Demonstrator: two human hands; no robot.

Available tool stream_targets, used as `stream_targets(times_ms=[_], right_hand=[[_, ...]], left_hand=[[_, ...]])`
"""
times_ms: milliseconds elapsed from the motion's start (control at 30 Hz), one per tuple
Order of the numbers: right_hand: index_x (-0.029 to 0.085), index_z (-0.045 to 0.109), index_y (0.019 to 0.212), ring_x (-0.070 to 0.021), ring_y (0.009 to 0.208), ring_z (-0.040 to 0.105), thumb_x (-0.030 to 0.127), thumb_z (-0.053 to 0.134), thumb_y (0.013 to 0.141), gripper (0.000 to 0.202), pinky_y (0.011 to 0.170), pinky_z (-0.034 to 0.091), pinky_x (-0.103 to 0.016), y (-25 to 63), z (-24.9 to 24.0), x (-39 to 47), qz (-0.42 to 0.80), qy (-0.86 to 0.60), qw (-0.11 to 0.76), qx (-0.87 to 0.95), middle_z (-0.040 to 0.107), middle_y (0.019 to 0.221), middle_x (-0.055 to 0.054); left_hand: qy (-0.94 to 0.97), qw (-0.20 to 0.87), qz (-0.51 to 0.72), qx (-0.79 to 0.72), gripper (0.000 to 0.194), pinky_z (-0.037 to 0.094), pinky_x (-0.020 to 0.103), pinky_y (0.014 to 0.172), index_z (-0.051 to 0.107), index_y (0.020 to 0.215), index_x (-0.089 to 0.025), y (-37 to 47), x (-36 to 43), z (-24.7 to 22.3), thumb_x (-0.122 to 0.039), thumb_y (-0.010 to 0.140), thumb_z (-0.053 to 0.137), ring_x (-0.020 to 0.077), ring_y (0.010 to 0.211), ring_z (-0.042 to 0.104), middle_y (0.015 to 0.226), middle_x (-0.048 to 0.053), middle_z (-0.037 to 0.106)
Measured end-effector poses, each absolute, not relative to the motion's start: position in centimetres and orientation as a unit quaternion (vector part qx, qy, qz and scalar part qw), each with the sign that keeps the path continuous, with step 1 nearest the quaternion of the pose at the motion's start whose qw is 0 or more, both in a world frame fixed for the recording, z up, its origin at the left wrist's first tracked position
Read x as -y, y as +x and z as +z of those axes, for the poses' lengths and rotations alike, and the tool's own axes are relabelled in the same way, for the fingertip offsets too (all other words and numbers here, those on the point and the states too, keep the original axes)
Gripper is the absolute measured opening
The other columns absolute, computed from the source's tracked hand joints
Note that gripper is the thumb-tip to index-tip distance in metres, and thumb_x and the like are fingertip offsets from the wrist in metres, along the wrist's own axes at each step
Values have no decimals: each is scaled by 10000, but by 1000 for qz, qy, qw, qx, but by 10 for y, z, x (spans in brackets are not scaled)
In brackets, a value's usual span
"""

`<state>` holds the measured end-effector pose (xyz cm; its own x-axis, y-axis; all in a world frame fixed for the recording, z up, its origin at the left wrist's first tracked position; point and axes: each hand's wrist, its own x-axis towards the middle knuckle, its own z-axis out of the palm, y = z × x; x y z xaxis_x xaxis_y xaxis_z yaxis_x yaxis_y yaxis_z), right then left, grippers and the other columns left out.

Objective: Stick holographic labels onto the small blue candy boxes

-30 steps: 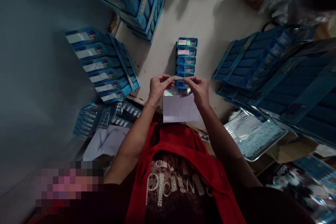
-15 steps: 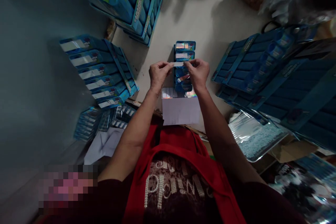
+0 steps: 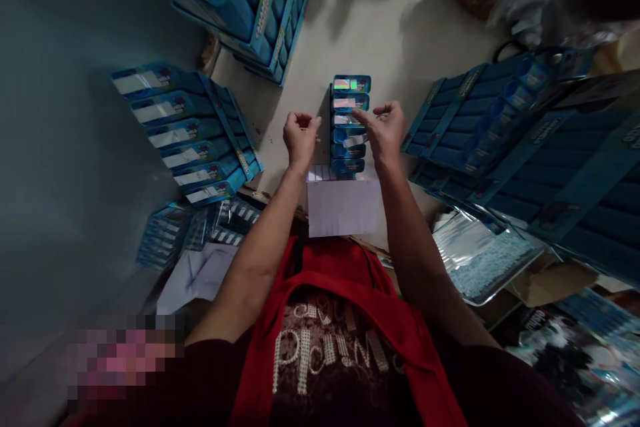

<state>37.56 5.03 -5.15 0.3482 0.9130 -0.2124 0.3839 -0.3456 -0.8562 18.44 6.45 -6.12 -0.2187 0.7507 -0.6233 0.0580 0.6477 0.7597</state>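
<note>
Currently working with two bare hands above a row of blue boxes (image 3: 343,135), ranging six in line on a pale tabletop (image 3: 370,7). Showing shiny labels (image 3: 344,103) on the three farthest boxes of the row. Holding the left hand (image 3: 300,140) just left of the row: curling the fingers loosely, half open, and gripping nothing visible. Holding the right hand (image 3: 389,133) over the right edge of the row — pointing the index finger at the third box's label, touching it or almost so, too fine to tell. Clasping a loose strip (image 3: 355,141) by one end in the same hand, apparently under the curled lower fingers, and letting it jut leftward over the fourth box.

Displaying, at the near end of the row, a white sheet (image 3: 343,208) with shiny bands (image 3: 320,173) along its far edge. Wearing a red apron (image 3: 340,260) on the near side of the row, below the sheet. Including, left of the row, a banded group of blue packs (image 3: 200,127) and, farther back, a taller blue stack (image 3: 250,13); featuring, right of the row, more bundled blue packs (image 3: 460,110) — and, nearer than these, a heap of pale blue bits (image 3: 503,259).
</note>
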Motion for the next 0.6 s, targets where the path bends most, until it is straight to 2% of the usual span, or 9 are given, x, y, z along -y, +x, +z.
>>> stream_targets(times_ms=[67, 100, 200, 267, 367, 500, 600], right_hand=[[237, 586, 1027, -187, 894, 676, 748, 787, 882, 568, 725, 578, -306, 372, -38, -49, 359, -742, 378, 420, 555, 877, 4], [237, 587, 1026, -186, 887, 676, 756, 786, 880, 575, 717, 579, -305, 369, -32, -48, 360, -744, 385, 412, 556, 873, 3], [237, 587, 1014, -178, 868, 677, 770, 789, 869, 588, 699, 582, -298, 363, -23, -46, 365, -739, 397, 404, 556, 858, 6], [239, 580, 989, -169, 834, 677, 777, 794, 857, 593, 682, 581, -295, 360, -21, -43, 370, -740, 402, 394, 556, 833, 16], [250, 566, 952, -159, 723, 661, 779, 847, 791, 621, 623, 564, -297, 360, -19, -33, 401, -742, 411, 346, 565, 755, 43], [247, 590, 956, -152, 664, 655, 620, 1000, 642, 637, 627, 551, -297, 366, -20, -11, 478, -714, 408, 308, 628, 716, 64], [237, 585, 916, -159, 700, 674, 526, 998, 638, 575, 688, 565, -310, 364, -27, -2, 459, -722, 429, 291, 663, 753, 50]], left_hand=[[352, 546, 325, -688, 335, 549, 228, 658, 708, 1015, -205, 179, -51, -36, -513, 936, 812, 157, 853, 727, 996, 57, 770], [363, 573, 315, -664, 411, 552, 229, 653, 731, 1021, -202, 177, -44, -23, -602, 941, 785, 158, 831, 733, 979, 62, 778], [321, 693, 262, -590, 541, 557, 239, 611, 777, 1044, -186, 180, -27, 4, -704, 888, 795, 138, 692, 710, 943, 66, 792], [286, 725, 251, -575, 519, 563, 243, 605, 781, 999, -175, 184, -21, 10, -647, 811, 887, 125, 652, 686, 922, 60, 790], [255, 713, 275, -593, 415, 558, 234, 610, 757, 874, -168, 184, -20, 6, -509, 741, 954, 110, 636, 650, 823, 35, 757], [292, 692, 266, -605, 318, 512, 225, 573, 740, 797, -172, 169, -27, -4, -421, 749, 932, 102, 590, 589, 686, 8, 686], [371, 652, 245, -614, 271, 453, 233, 540, 744, 758, -170, 161, -38, -11, -387, 770, 906, 106, 552, 553, 616, 0, 646]])
